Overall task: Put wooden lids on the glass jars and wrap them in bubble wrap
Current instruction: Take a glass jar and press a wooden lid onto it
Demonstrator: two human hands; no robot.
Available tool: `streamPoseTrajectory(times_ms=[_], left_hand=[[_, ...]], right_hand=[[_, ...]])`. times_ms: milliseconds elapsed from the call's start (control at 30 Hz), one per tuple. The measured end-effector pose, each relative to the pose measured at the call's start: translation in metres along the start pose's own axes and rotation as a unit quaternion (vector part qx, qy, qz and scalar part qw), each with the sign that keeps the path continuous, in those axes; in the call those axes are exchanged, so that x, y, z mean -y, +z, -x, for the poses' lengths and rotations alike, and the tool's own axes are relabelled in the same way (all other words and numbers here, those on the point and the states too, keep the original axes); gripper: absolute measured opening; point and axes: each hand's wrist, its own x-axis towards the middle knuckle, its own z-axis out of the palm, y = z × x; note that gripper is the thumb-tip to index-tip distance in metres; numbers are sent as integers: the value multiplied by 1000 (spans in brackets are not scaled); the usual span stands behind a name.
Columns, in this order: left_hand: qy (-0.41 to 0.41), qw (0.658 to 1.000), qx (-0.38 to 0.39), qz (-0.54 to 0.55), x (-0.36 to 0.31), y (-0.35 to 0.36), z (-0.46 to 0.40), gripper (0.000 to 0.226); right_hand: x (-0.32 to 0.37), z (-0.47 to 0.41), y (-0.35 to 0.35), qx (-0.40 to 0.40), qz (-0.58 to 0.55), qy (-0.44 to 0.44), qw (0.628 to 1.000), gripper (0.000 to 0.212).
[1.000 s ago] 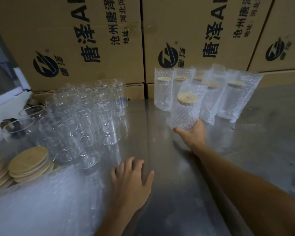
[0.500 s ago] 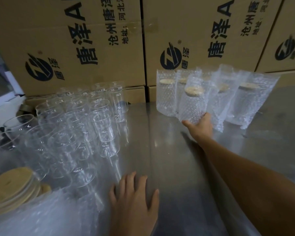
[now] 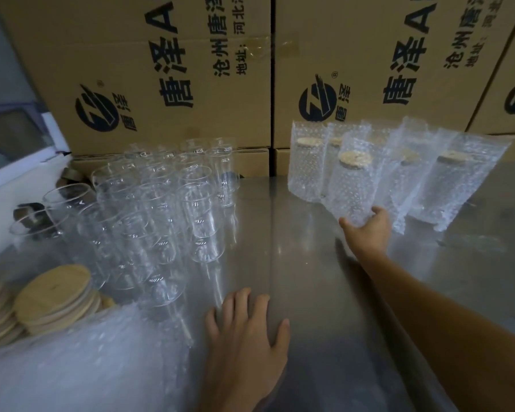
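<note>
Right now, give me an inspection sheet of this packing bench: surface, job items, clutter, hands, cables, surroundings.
Surface: steel table, shiny, with a seam running front to back.
Job's things: bare glass jars clustered at left, no lids on; wooden lids stacked at front left; bubble wrap heaped at front left; wrapped jars with lids on, at back right.
Clutter: dark round items behind the bare jars, too unclear to name.
Hands: left hand flat on the table; right hand grips the base of the nearest wrapped jar.
Cables: nothing seen.
Surroundings: printed cardboard boxes stacked behind the table.
</note>
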Motion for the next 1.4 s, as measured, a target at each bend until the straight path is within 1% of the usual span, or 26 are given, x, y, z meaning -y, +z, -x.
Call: streamPoseTrajectory(times_ms=[67, 100, 200, 233, 267, 333, 400, 433, 500, 533, 600, 667, 700, 733, 767, 800, 867, 900, 933, 1000, 1033, 1067, 1133, 1167, 1267, 1400], left_hand=[[-8, 999, 34, -9, 2, 3, 1, 61], [-14, 999, 48, -12, 4, 5, 1, 61], [-23, 999, 49, 3, 7, 7, -1, 54], [-27, 998, 47, 15, 7, 6, -1, 50], [-30, 998, 42, 33, 7, 5, -2, 46], [-34, 996, 19, 80, 8, 2, -2, 35], [-45, 988, -18, 144, 9, -2, -3, 21], [-59, 980, -39, 187, 10, -3, -3, 16], [-106, 948, -86, 288, 11, -7, -4, 9], [-131, 927, -103, 335, 12, -9, -4, 8], [-169, 892, -130, 398, 14, -12, -5, 23], [-184, 874, -157, 421, 16, -12, -5, 33], [-187, 870, -168, 423, 16, -12, -6, 34], [-190, 865, -176, 430, 16, -12, -7, 33], [-192, 859, -179, 440, 15, -12, -7, 31], [-195, 854, -175, 449, 15, -12, -7, 29], [-202, 851, -160, 458, 15, -11, -8, 32], [-203, 851, -156, 459, 15, -11, -8, 33], [-200, 851, -156, 459, 15, -10, -8, 34], [-197, 856, -155, 451, 15, -10, -8, 36], [-197, 859, -154, 447, 15, -10, -8, 36], [-197, 861, -153, 444, 16, -10, -8, 36], [-194, 863, -154, 441, 16, -11, -8, 36], [-191, 863, -155, 441, 17, -11, -8, 35], [-184, 863, -155, 445, 17, -11, -7, 35], [-186, 857, -163, 451, 16, -10, -8, 34]], right_hand=[[1, 17, -3, -1, -5, 0, 1000, 60], [2, 26, -3, 9, 4, -3, 1000, 49], [9, 60, -1, 73, 39, -36, 996, 14], [12, 72, 1, 96, 54, -49, 993, 6], [15, 84, 2, 119, 72, -65, 988, 2], [20, 108, 6, 159, 117, -99, 975, 7], [26, 131, 10, 188, 150, -156, 958, 8], [28, 143, 12, 203, 161, -184, 948, 7], [34, 164, 18, 236, 173, -227, 929, 9], [39, 173, 21, 257, 179, -240, 919, 9], [52, 182, 26, 324, 206, -256, 887, 3], [73, 180, 30, 422, 229, -267, 835, 8], [85, 175, 31, 459, 246, -270, 810, 7], [99, 170, 32, 473, 260, -272, 797, 7], [113, 164, 32, 462, 261, -275, 802, 8], [127, 159, 32, 433, 240, -274, 825, 6], [150, 151, 31, 336, 152, -270, 890, 7], [160, 150, 32, 294, 112, -275, 908, 9], [168, 150, 34, 274, 89, -289, 913, 18], [182, 150, 36, 298, 101, -323, 893, 41], [187, 152, 38, 319, 131, -333, 878, 51], [192, 153, 39, 336, 168, -336, 864, 55], [195, 155, 44, 359, 229, -324, 845, 52], [194, 156, 45, 363, 239, -319, 842, 47], [189, 159, 46, 342, 235, -327, 849, 35], [184, 161, 40, 308, 256, -340, 851, 37]])
